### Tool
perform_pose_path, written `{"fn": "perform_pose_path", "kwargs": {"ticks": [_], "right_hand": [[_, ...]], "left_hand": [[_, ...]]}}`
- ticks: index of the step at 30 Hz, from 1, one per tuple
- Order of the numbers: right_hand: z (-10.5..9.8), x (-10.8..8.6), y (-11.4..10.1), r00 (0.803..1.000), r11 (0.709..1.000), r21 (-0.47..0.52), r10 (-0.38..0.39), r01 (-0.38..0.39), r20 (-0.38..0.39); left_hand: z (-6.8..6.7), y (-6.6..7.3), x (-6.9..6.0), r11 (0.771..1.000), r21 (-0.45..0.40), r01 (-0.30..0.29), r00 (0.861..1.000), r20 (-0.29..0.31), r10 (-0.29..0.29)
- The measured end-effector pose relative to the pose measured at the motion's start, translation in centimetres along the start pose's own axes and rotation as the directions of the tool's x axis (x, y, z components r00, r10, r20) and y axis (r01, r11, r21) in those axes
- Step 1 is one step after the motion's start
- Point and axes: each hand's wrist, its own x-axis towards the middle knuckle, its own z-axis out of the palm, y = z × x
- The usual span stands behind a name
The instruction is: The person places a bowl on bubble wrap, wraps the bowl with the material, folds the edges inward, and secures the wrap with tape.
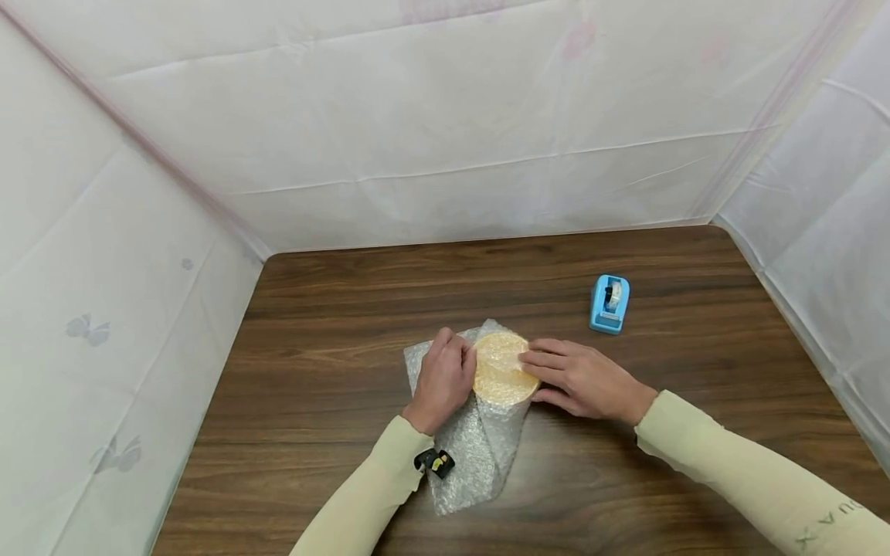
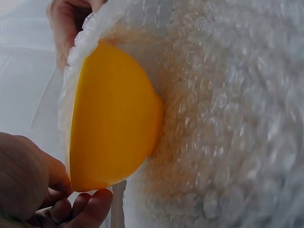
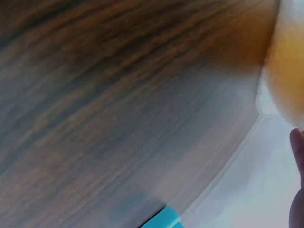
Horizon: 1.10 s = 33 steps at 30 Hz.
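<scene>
A yellow bowl [image 2: 111, 118] stands upright on a sheet of bubble wrap [image 1: 466, 455], with a layer of the wrap drawn across its opening. My left hand [image 1: 443, 378] is curled at the bowl's left rim and grips the wrap there; in the left wrist view its fingertips [image 2: 95, 206] touch the bare side of the bowl. Across from it, my right hand [image 1: 580, 378] lays nearly straight fingers on the wrapped top, with the thumb low at the bowl's right side. The right wrist view catches only one finger [image 3: 298, 147] and the blurred bowl.
A light blue tape dispenser [image 1: 609, 305] sits on the dark wooden table [image 1: 334, 301], behind and right of the bowl. White fabric walls [image 1: 445, 116] rise along the table's back and sides. A small black device [image 1: 434, 462] is strapped at the left wrist.
</scene>
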Motion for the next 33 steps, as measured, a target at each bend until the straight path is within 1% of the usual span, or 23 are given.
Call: {"fn": "perform_pose_path", "kwargs": {"ticks": [5,10,14,21,25,29,33], "right_hand": [[0.37,0.01,0.31,0.997,0.997,-0.033,-0.067,0.065,-0.044],[0.24,-0.08,0.46,0.992,0.991,-0.070,-0.119,0.116,-0.045],[0.15,-0.14,0.41,0.990,0.988,-0.080,-0.136,0.132,-0.041],[0.51,-0.26,0.15,0.993,0.996,-0.026,-0.088,0.087,-0.080],[0.66,-0.43,0.05,0.994,0.998,0.011,-0.068,0.069,-0.085],[0.56,-0.53,-0.08,0.998,0.999,0.032,-0.035,0.037,-0.056],[0.44,-0.45,-0.23,1.000,0.998,0.060,0.009,-0.008,-0.018]], "left_hand": [[-0.03,-0.08,0.16,1.000,0.011,-0.023,1.000,-0.014,0.023],[0.07,-0.19,0.23,0.999,0.011,-0.047,0.999,-0.016,0.047],[0.18,-0.35,0.16,0.998,0.006,-0.061,0.998,-0.014,0.061],[0.19,-0.35,0.09,0.998,0.009,-0.063,0.998,-0.030,0.064],[0.19,-0.31,0.05,0.998,0.005,-0.058,0.998,-0.027,0.058],[0.19,-0.27,-0.02,0.999,-0.003,-0.053,0.998,-0.019,0.053],[0.24,-0.25,0.02,0.998,0.004,-0.057,0.998,-0.026,0.057]]}}
